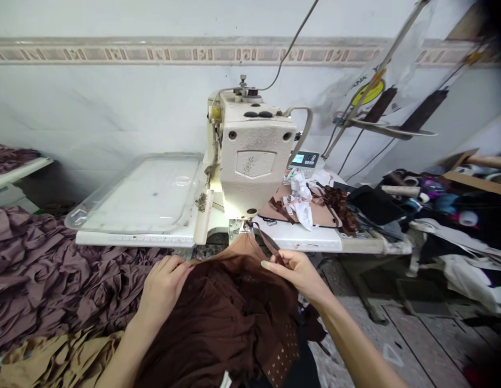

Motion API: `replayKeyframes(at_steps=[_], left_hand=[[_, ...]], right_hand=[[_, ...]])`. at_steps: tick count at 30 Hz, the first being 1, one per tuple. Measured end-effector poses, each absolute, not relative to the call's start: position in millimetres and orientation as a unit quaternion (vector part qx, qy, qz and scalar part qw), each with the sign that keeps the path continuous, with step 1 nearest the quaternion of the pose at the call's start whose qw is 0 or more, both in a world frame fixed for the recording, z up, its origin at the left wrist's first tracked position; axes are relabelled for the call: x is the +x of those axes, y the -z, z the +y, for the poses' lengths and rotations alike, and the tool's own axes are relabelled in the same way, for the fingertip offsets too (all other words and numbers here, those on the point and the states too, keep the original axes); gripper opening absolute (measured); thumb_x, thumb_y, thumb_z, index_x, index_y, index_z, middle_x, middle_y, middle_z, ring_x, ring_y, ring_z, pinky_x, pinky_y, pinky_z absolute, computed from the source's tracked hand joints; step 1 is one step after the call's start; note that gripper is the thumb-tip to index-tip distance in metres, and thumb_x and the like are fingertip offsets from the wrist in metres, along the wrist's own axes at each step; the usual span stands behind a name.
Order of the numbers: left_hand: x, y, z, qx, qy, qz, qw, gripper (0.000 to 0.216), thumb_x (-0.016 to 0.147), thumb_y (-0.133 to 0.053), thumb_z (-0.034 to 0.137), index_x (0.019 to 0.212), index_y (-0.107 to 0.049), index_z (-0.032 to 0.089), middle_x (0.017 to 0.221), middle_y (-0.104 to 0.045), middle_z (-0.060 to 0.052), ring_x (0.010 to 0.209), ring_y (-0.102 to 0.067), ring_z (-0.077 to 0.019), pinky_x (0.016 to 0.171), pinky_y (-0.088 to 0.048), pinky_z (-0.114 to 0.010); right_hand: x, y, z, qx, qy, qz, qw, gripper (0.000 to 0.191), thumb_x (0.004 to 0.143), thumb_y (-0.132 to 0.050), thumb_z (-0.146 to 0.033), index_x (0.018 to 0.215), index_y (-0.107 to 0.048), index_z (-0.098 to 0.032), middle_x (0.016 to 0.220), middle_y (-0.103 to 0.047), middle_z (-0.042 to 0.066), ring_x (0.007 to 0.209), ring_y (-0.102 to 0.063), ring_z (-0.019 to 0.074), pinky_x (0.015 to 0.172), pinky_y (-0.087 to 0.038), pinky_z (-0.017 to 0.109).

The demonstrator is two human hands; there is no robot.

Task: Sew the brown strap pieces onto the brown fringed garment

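1. One mauve fabric heap (43, 280) reaches below the tabletop's (129, 239) left end; one tan heap (56, 355) lies nearer.
2. One clear plastic tray (141, 194) extends to that left end.
3. The left hand (163, 280), fingers folded, grips one brown garment (230, 312) by its left edge, just short of the tabletop's front edge.
4. The garment spans the space between the two hands, narrowing forward to one sewing machine's (254, 161) needle area at the front edge.
5. The right hand (296, 269) pinches the garment's right edge and one dark strap (268, 240); floor shows beyond the forearm.
6. Two dark thread cones (380, 105) stand right of the machine.
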State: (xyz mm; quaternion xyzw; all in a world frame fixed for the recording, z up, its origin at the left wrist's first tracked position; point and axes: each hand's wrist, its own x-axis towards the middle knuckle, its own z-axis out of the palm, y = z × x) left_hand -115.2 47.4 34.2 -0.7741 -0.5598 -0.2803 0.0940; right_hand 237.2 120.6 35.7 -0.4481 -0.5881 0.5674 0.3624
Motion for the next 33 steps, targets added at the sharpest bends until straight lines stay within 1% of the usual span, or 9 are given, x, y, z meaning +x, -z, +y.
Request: replayKeyframes(at_steps=[4,9,11,14,16,20,22,25,33], left_hand=[[-99.8,-27.8,57.7,-0.724,0.264,-0.626,0.121,0.030,0.109,-0.054,0.030,0.101,-0.081,0.020,0.083,-0.072,-0.009,0.080,-0.068,-0.0248,0.072,-0.051,-0.033],[-84.5,-14.8,69.4,-0.682,0.329,-0.652,0.029,0.032,0.109,-0.053,0.029,0.118,-0.081,0.018,0.091,-0.082,-0.011,0.070,-0.075,-0.0216,0.063,-0.054,-0.028],[-77.4,-12.6,70.8,-0.689,0.351,-0.634,-0.011,0.034,0.110,-0.050,0.027,0.126,-0.078,0.019,0.106,-0.084,-0.011,0.081,-0.079,-0.0195,0.071,-0.059,-0.026],[-61.6,-14.5,64.8,-0.659,0.439,-0.584,-0.180,0.035,0.107,-0.055,0.030,0.135,-0.074,0.019,0.127,-0.080,-0.011,0.103,-0.079,-0.0196,0.084,-0.063,-0.027],[-48.8,-18.2,55.5,-0.595,0.494,-0.538,-0.335,0.030,0.102,-0.065,0.034,0.126,-0.077,0.019,0.123,-0.080,-0.011,0.105,-0.078,-0.0204,0.087,-0.062,-0.028],[-24.3,-25.2,34.3,-0.520,0.502,-0.486,-0.492,0.024,0.094,-0.079,0.041,0.090,-0.078,0.017,0.078,-0.068,0.000,0.065,-0.059,-0.0097,0.061,-0.046,-0.019],[-14.8,-27.0,27.4,-0.523,0.480,-0.470,-0.525,0.029,0.092,-0.081,0.044,0.084,-0.076,0.016,0.071,-0.058,0.003,0.057,-0.043,-0.0066,0.053,-0.034,-0.019],[-5.6,-27.6,22.6,-0.543,0.443,-0.455,-0.550,0.033,0.091,-0.081,0.047,0.081,-0.075,0.016,0.074,-0.057,0.002,0.057,-0.040,-0.0067,0.054,-0.030,-0.022],[-5.9,-28.4,18.7,-0.598,0.395,-0.445,-0.537,0.038,0.096,-0.078,0.047,0.074,-0.067,0.017,0.072,-0.057,0.001,0.067,-0.048,-0.0113,0.065,-0.038,-0.026]], right_hand=[[224.9,-46.0,99.5,-0.420,-0.561,-0.627,0.340,0.039,0.088,-0.082,-0.057,0.086,-0.075,-0.019,0.078,-0.065,0.001,0.071,-0.055,0.0175,0.064,-0.044,0.028],[225.2,-52.2,79.6,-0.428,-0.528,-0.670,0.301,0.048,0.091,-0.079,-0.057,0.066,-0.068,-0.018,0.063,-0.050,-0.003,0.060,-0.040,0.0124,0.054,-0.031,0.026],[234.0,-53.1,77.5,-0.414,-0.571,-0.674,0.221,0.052,0.085,-0.086,-0.057,0.058,-0.063,-0.018,0.058,-0.045,-0.005,0.057,-0.036,0.0105,0.051,-0.026,0.025],[249.4,-52.0,80.4,-0.382,-0.670,-0.628,0.100,0.043,0.066,-0.100,-0.053,0.069,-0.075,-0.018,0.060,-0.060,-0.004,0.055,-0.046,0.0110,0.051,-0.033,0.023],[255.9,-49.3,85.8,-0.405,-0.668,-0.610,0.132,0.043,0.068,-0.097,-0.056,0.080,-0.081,-0.018,0.067,-0.071,0.000,0.057,-0.057,0.0139,0.056,-0.042,0.025],[250.9,-39.3,97.1,-0.457,-0.561,-0.628,0.287,0.051,0.094,-0.072,-0.065,0.076,-0.080,-0.019,0.066,-0.074,0.005,0.060,-0.064,0.0180,0.061,-0.049,0.028],[240.0,-32.4,98.7,-0.452,-0.533,-0.641,0.318,0.052,0.097,-0.067,-0.067,0.084,-0.083,-0.020,0.077,-0.079,0.008,0.071,-0.070,0.0217,0.068,-0.054,0.031],[219.7,-21.9,94.9,-0.418,-0.511,-0.669,0.340,0.054,0.100,-0.062,-0.069,0.091,-0.086,-0.021,0.096,-0.081,0.010,0.092,-0.073,0.0255,0.084,-0.056,0.035],[192.7,-17.9,82.2,-0.371,-0.650,-0.561,0.353,0.046,0.084,-0.087,-0.059,0.073,-0.071,-0.017,0.077,-0.073,0.002,0.070,-0.063,0.0164,0.069,-0.050,0.028]])
